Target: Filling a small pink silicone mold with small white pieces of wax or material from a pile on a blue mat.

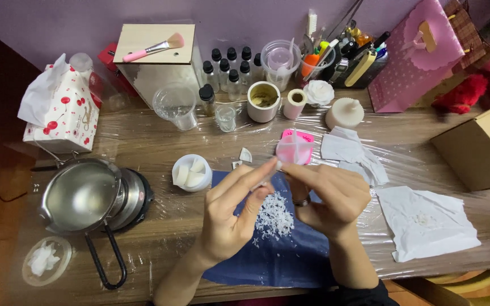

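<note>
A purple wall (41, 22) backs a wooden table (160, 141) covered in clear plastic film. On it lies a dark blue cloth (290, 255) scattered with white wax flakes (274, 215). Above the cloth, the left hand (231, 218) and right hand (330, 198) meet fingertip to fingertip, pinching a small white piece (277, 165) just before a pink mould (295, 147).

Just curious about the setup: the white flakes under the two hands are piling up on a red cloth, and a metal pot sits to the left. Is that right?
Not quite. The cloth under the white flakes is dark blue, not red, as the head view shows. The rest holds: the left hand and right hand meet above the flakes, and the metal pot sits to the left.
</note>
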